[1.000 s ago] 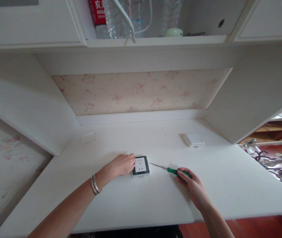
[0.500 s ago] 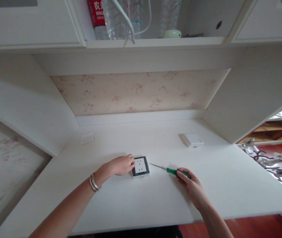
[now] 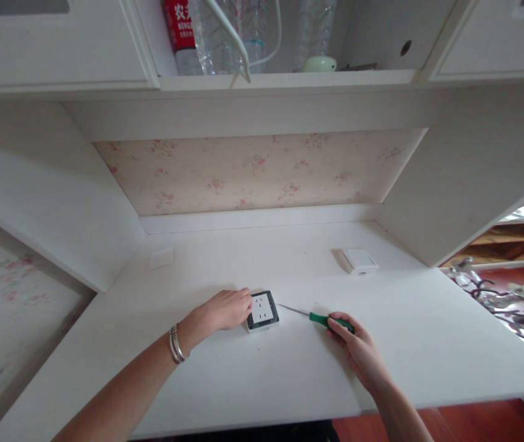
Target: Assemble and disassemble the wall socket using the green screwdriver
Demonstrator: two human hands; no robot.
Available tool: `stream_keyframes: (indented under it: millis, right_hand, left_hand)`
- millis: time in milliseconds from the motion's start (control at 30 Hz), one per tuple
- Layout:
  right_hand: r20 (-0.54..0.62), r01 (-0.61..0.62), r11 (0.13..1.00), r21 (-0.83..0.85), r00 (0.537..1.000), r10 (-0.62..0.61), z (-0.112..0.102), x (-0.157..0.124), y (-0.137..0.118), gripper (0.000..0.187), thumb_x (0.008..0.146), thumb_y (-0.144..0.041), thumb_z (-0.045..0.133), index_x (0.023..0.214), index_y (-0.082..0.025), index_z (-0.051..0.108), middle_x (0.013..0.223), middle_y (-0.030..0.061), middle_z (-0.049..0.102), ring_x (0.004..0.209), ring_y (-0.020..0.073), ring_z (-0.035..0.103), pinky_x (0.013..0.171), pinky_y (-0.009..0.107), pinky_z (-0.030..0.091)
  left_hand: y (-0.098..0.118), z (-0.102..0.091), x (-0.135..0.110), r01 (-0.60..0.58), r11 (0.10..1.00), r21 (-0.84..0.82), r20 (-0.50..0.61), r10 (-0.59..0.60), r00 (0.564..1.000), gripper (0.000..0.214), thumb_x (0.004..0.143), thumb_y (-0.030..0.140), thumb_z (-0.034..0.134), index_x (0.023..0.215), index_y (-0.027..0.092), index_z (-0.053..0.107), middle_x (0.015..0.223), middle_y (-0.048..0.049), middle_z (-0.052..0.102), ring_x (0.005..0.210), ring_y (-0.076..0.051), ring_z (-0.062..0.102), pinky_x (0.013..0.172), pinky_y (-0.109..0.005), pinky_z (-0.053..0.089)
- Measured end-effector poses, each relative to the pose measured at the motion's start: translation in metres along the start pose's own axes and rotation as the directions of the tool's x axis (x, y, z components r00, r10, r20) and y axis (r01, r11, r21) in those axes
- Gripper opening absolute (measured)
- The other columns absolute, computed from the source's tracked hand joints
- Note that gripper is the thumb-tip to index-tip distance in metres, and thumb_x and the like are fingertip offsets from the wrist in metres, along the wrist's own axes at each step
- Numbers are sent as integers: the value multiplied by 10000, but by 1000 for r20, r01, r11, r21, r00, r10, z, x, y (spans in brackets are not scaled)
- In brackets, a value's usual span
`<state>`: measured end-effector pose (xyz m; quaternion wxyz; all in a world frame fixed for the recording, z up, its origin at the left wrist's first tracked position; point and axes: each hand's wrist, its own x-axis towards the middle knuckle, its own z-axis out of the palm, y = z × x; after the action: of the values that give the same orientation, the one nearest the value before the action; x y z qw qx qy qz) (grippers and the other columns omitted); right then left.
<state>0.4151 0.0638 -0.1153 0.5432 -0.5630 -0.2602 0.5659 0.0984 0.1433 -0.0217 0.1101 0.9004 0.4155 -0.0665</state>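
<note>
A white power socket with a dark frame sits on a white box on the desk. My left hand is closed at its left edge, fingers bent down over the side; the fingertips are hidden. In my right hand is a screwdriver with a green handle, gripped by thumb and fingers. Its thin metal shaft points left, the tip close by the socket's right edge.
On the white desk lie a flat white plate at the back left and a white switch box at the back right. Overhead, a cabinet shelf holds plastic bottles, and a white cable hangs over its edge.
The socket and my left hand have shifted very slightly to the right. My right hand and the screwdriver have stayed nearly still.
</note>
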Motion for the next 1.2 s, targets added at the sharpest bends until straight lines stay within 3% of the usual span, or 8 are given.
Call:
stream_keyframes:
  millis: [500, 733, 967, 1200]
  right_hand:
    - [7, 54, 996, -67, 999, -54, 0, -2, 1, 308, 661, -399, 770, 902, -240, 664, 841, -26, 640, 762, 136, 572, 720, 227, 471]
    - [2, 61, 994, -89, 998, -61, 1, -4, 1, 322, 659, -403, 767, 907, -230, 656, 836, -27, 643, 754, 141, 584, 708, 226, 475]
    - [-10, 62, 995, -79, 998, -63, 4, -5, -1, 306, 645, -404, 772, 873, -232, 660, 844, -20, 643, 775, 155, 590, 723, 234, 490]
    - [-18, 68, 994, -86, 997, -70, 5, -5, -1, 307, 642, -382, 784, 877, -222, 666, 843, -17, 641, 765, 143, 583, 714, 225, 491]
  left_hand:
    - [6, -9, -2, 67, 998, 14, 70, -68, 995, 308, 929, 295, 303, 948, 144, 571, 946, -111, 611, 697, -196, 626, 619, -310, 458]
    - [4, 5, -1, 111, 994, 17, 10, -112, 994, 282, 923, 203, 301, 979, 137, 569, 957, -137, 622, 768, -236, 641, 665, -334, 479]
    - [4, 24, 4, 233, 972, 24, -62, -231, 971, 314, 878, 83, 290, 1025, 92, 568, 973, -192, 614, 827, -260, 641, 724, -367, 504]
    - [6, 20, 5, 219, 975, -27, -94, -221, 971, 300, 934, 232, 286, 1017, 137, 559, 993, -146, 612, 852, -254, 634, 742, -380, 508]
